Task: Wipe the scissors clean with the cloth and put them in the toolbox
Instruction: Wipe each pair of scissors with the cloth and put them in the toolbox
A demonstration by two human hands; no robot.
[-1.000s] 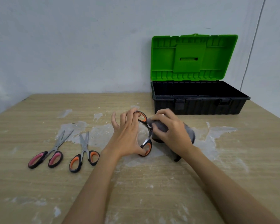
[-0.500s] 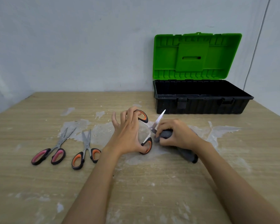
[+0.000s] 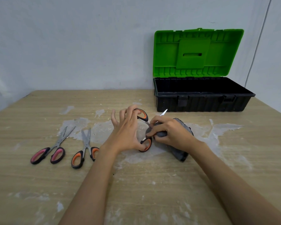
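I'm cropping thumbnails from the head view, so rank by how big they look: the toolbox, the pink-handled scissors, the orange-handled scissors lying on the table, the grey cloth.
1. toolbox, by far.
2. pink-handled scissors.
3. orange-handled scissors.
grey cloth: mostly hidden under the right hand, so unranked.

Matt wood-grain counter (image 3: 152,192) smeared with rough whitish patches. Toolbox (image 3: 201,101) of moulded plastic, glossy green lid over a matt black body. Scissors (image 3: 143,117): bright metal blades, black-and-orange plastic handles. Soft grey cloth (image 3: 180,153).
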